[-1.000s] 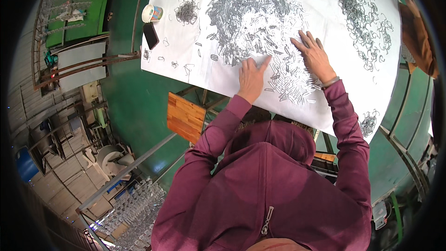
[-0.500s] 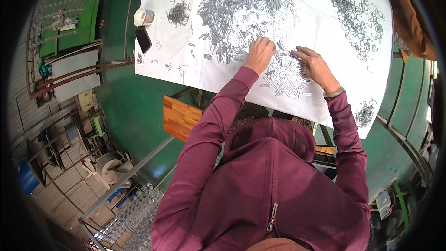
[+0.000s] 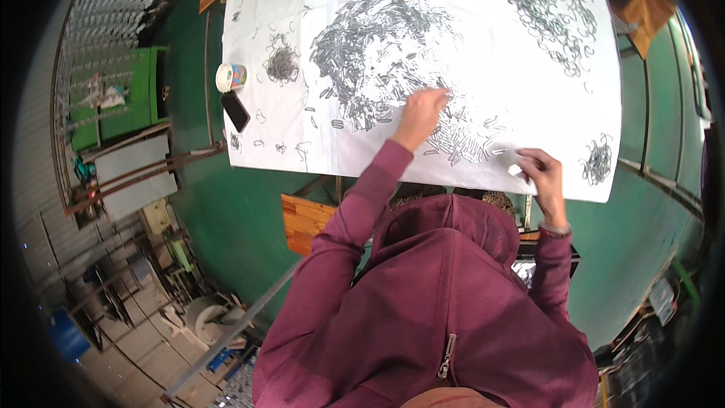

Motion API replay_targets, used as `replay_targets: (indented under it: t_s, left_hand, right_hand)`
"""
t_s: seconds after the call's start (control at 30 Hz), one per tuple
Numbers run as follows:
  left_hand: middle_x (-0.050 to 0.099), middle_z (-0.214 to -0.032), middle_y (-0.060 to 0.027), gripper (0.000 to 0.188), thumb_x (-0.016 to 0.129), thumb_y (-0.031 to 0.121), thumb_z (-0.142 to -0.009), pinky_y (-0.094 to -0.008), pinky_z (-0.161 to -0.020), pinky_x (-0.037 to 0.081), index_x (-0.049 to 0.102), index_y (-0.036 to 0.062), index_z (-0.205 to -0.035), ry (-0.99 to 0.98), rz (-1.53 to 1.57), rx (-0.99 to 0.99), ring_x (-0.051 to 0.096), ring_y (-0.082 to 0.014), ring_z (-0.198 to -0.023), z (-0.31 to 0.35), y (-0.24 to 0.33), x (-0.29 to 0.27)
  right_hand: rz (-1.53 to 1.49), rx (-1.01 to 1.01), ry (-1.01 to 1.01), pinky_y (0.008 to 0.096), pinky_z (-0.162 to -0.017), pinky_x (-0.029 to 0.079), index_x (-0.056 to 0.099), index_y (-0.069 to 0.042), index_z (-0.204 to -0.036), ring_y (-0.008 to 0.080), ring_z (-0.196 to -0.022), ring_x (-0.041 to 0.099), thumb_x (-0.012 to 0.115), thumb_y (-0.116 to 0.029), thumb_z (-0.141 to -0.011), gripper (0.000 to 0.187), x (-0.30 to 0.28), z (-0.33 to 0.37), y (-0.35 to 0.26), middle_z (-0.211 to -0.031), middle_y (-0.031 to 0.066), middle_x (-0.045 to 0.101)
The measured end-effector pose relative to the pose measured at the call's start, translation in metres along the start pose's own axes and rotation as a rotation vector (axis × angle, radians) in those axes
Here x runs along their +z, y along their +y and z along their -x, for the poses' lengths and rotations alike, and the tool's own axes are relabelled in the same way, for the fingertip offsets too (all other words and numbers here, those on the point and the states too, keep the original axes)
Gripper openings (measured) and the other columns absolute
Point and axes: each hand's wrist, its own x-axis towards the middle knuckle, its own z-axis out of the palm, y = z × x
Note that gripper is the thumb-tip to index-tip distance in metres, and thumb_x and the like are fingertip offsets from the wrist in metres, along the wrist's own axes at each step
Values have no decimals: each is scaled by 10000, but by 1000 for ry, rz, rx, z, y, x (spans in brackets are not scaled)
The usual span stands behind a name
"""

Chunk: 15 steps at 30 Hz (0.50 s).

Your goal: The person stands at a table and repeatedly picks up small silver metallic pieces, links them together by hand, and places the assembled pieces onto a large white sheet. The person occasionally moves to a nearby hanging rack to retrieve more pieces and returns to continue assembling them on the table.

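A white-covered table (image 3: 393,164) bears a broad pile of small, elongated metal loops (image 3: 351,34). My left hand (image 3: 421,115) is over the near part of this pile with its fingers curled together; what they pinch is hidden. Close by lies a thinner scatter of the same loops (image 3: 464,140). My right hand (image 3: 545,175) is by the table's front edge, right of the scatter. Its thumb and fingers are bent toward each other around something pale and small, too unclear to name.
Thin curved metal hooks (image 3: 540,11) spread across the far right, with smaller heaps at the right (image 3: 598,160) and left (image 3: 282,65). A paper cup (image 3: 230,77) and a black phone (image 3: 236,111) rest at the left edge. A wooden stool (image 3: 306,219) stands below the table.
My right hand has moved away from the scattered loops, toward the table's front edge. My left hand stays at the pile. The whole view has shifted, with the table lower at its left.
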Motion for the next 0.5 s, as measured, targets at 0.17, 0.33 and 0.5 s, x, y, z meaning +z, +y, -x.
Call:
replay_targets:
  t_s: [0.17, 0.33, 0.5]
  left_hand:
    - [550, -931, -81, 291, 592, 15, -795, -391, -791, 463, 652, 133, -1054, -7, -409, 240, 499, -291, -930, -35, -33, 10]
    - [581, -863, -88, 161, 653, 56, -770, -369, -744, 478, 670, 89, -927, -117, -322, 200, 553, -278, -855, -33, -36, -2]
    - [659, -754, -129, 132, 655, 48, -788, -321, -622, 505, 686, 7, -909, -133, 30, -28, 623, -217, -630, -30, -21, -23]
  right_hand:
    - [-127, 194, 368, 177, -525, 346, 574, 57, -1121, 64, -607, 473, 583, 5, -835, 290, -97, 128, 61, -750, -16, 527]
    - [-132, 344, 655, 200, -538, 390, 558, 40, -1142, 73, -600, 490, 604, -24, -832, 320, -133, 268, 188, -739, -14, 544]
    - [-360, 486, 842, 220, -536, 422, 542, 50, -1178, 91, -597, 506, 564, 55, -805, 373, -131, 322, 325, -724, 19, 558]
